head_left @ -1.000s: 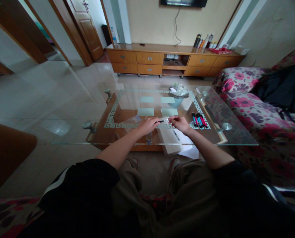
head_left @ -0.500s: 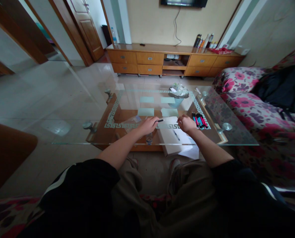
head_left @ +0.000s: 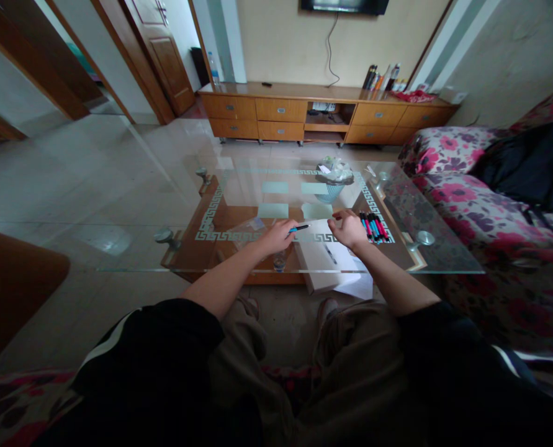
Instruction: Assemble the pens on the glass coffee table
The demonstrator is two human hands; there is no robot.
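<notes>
My left hand [head_left: 277, 236] is closed round a dark pen with a blue end [head_left: 299, 228], its tip pointing right over the glass table [head_left: 136, 248]. My right hand [head_left: 350, 229] hovers a short way to the right of the pen tip, fingers curled in a pinch; what they hold is too small to name. Beside that hand lies a row of several coloured markers [head_left: 373, 226]. A white box or pad [head_left: 320, 261] shows beneath the glass, below both hands. Several pale green notes [head_left: 273, 210] lie on the glass beyond my hands.
A small basket of crumpled wrappers [head_left: 332, 184] stands at the far side. A clear plastic bag [head_left: 248, 225] lies left of my left hand, a small bottle [head_left: 280, 261] under the glass. A floral sofa [head_left: 472, 205] flanks the right; a wooden cabinet [head_left: 280, 112] lines the wall.
The hands met at the pen a second ago. My right hand has since pulled away to the right, towards the markers, and the pen's end now shows blue.
</notes>
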